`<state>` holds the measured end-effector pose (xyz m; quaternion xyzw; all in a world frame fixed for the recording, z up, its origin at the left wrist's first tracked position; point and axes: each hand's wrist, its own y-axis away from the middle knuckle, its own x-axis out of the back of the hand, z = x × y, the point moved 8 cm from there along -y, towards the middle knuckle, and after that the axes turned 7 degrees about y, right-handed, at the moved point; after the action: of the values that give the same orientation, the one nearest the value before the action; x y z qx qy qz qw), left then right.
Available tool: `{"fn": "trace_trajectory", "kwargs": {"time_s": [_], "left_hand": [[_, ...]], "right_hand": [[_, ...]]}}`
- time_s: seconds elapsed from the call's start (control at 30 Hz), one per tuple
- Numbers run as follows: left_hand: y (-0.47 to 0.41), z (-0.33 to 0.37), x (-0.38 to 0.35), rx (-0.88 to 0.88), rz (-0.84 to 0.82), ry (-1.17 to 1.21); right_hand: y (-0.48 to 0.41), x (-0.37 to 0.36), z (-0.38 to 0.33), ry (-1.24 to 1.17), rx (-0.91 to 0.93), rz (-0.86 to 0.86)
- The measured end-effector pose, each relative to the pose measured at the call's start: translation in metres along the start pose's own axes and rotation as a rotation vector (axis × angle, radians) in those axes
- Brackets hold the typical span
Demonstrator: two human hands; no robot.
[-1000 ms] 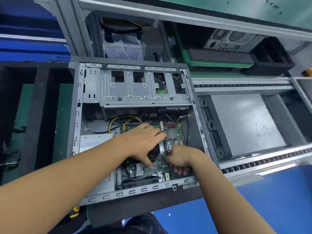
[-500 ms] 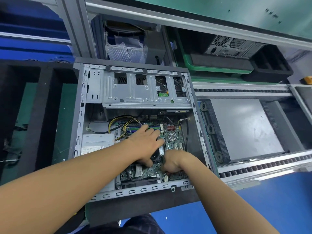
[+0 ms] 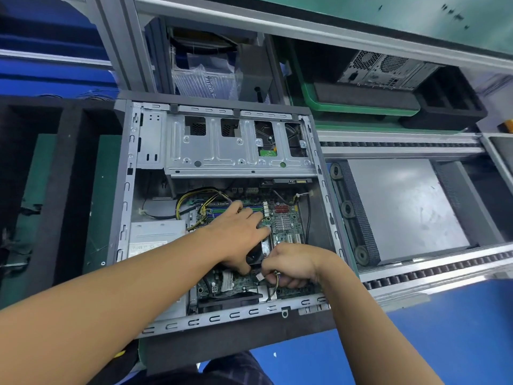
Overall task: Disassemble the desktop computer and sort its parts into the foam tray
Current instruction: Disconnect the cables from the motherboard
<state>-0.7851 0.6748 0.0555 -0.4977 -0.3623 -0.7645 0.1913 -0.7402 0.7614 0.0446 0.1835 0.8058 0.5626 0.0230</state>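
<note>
Left hand hides most of the fan; foam tray cropped.

A person's left hand is lying spread across the black fan on the motherboard inside the open desktop computer, while the right hand is pinching a thin cable with a white plug just beside it.

Bright even overhead light, soft shadows, wide-angle edge distortion.
</note>
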Motion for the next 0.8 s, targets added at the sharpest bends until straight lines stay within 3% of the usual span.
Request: {"fn": "trace_trajectory", "kwargs": {"time_s": [0.07,0.17,0.23,0.4,0.57,0.67,0.8], "left_hand": [[0.001,0.0,0.002,-0.007,0.015,-0.005],[0.001,-0.002,0.004,-0.018,0.009,0.039],[0.004,-0.004,0.006,-0.03,-0.005,0.081],[0.013,-0.017,0.026,-0.055,0.107,0.144],[0.03,-0.051,0.033,0.064,0.053,0.123],[0.034,-0.051,0.025,0.1,-0.011,0.111],[0.034,-0.043,0.036,0.061,0.078,0.069]], "right_hand": [[-0.001,-0.001,0.001,0.016,-0.019,-0.006],[-0.005,0.008,0.006,0.351,-0.073,0.098],[-0.005,0.018,0.007,0.558,-0.107,0.213],[0.021,0.038,-0.03,0.77,-0.043,0.562],[0.019,-0.004,-0.092,0.786,0.322,0.292],[0.009,-0.023,-0.103,0.852,0.409,0.206],[0.006,-0.034,-0.111,0.831,0.482,0.173]]}}
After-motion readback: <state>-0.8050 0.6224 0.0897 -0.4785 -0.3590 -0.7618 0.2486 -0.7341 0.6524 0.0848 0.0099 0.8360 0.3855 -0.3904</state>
